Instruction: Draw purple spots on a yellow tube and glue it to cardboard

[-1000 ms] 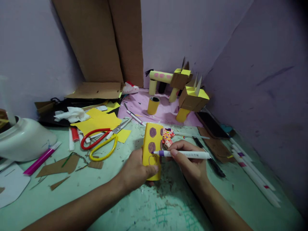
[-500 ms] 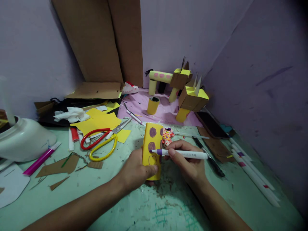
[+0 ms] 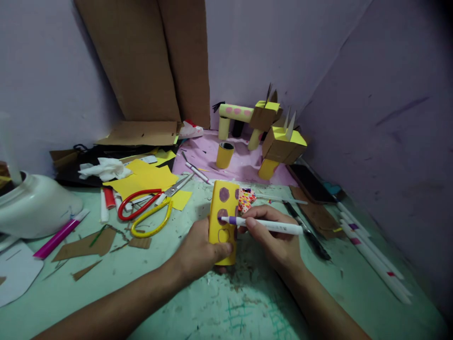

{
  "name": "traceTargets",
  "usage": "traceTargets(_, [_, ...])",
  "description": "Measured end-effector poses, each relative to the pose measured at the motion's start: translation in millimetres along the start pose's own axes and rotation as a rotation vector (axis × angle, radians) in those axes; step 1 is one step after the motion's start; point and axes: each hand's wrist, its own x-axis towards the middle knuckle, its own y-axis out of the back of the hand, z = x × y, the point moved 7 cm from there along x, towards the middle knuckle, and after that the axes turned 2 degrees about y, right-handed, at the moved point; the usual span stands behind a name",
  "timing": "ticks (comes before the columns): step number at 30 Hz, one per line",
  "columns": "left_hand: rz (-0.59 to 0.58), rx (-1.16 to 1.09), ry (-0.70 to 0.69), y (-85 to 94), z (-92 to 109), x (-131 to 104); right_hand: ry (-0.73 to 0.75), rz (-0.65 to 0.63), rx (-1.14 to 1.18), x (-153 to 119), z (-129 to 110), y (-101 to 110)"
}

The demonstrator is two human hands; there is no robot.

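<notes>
My left hand (image 3: 201,243) is closed around the lower part of a yellow paper-covered tube (image 3: 228,203), its thumb across the front. Purple spots run down the tube's face, and below them is a circle drawn only in outline. Between the fingers of my right hand (image 3: 271,233) is a white marker (image 3: 272,225) with a purple tip section. Its point rests at the second spot from the top. Behind the tube lies a small flower-patterned piece (image 3: 247,199), partly hidden.
Scissors (image 3: 152,212) with red and yellow handles, yellow paper (image 3: 145,175) and cardboard scraps (image 3: 87,243) lie left. A white pot (image 3: 38,208) stands far left. Cardboard animal figures (image 3: 285,144) stand at the back on pink paper (image 3: 198,146). Several markers (image 3: 375,259) and a phone (image 3: 311,182) lie right.
The marker's tip has shifted slightly up and left within the second spot, and the marker's angle has tilted a little. My left hand and the tube stay put.
</notes>
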Motion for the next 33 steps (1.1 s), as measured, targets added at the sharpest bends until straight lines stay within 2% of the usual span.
traceTargets(5, [0.002,0.004,-0.003,-0.4,0.1,0.6,0.043,-0.053,-0.039,1.0,-1.9,-0.4])
traceTargets(15, [-0.009,0.004,-0.006,-0.4,0.0,-0.1,-0.002,0.022,-0.097,1.1,-8.3,4.2])
traceTargets(18, [-0.011,-0.002,-0.004,-0.8,-1.2,-0.6,0.022,-0.005,-0.122,2.6,-7.5,5.1])
traceTargets(21, [-0.012,-0.007,0.002,-1.0,-1.8,-1.2,0.035,-0.026,-0.103,3.7,-6.5,5.4])
traceTargets(28, [0.002,0.010,0.024,1.0,-2.1,-0.7,-0.050,0.052,-0.055,1.8,-4.6,9.0])
traceTargets(33, [0.006,0.001,0.015,1.1,-2.5,0.0,-0.054,0.053,-0.048,1.3,-2.8,10.0])
